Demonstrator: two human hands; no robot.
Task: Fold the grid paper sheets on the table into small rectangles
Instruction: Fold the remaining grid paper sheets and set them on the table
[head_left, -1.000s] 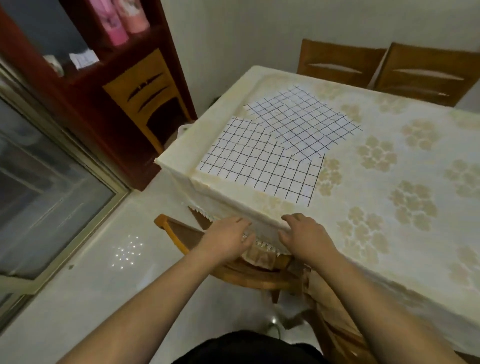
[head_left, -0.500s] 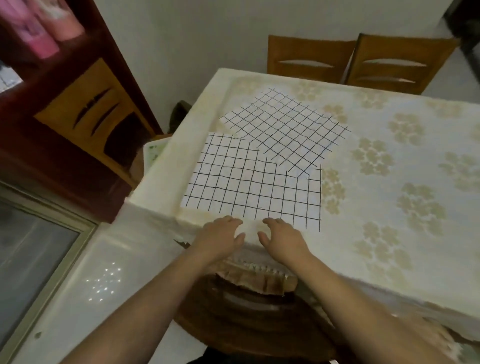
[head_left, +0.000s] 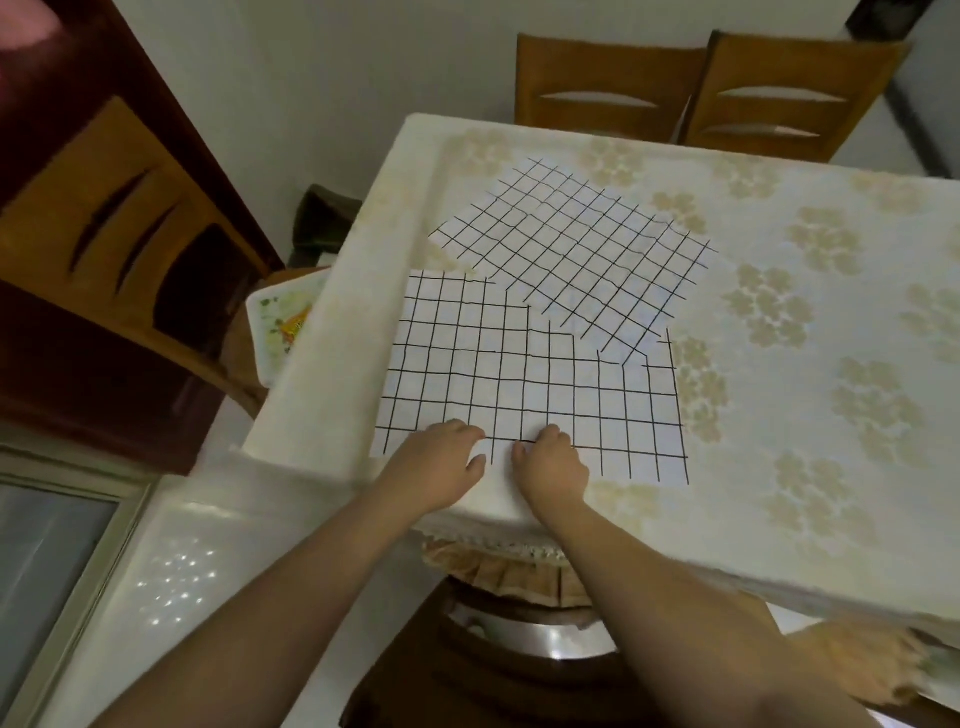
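Light: dim, warm indoor light, soft and even over the surface (head_left: 779, 364).
Glare: small bright dots on the shiny floor (head_left: 176, 582) near left.
Shadows: faint, soft under the hands.
Distortion: wide-angle bending toward the edges.
Blur: forearms near the camera and far corners soft.

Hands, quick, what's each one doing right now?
Left hand: fingers curled on the near edge of the near grid sheet; a real grip cannot be told.
Right hand: the same, beside it on that edge.
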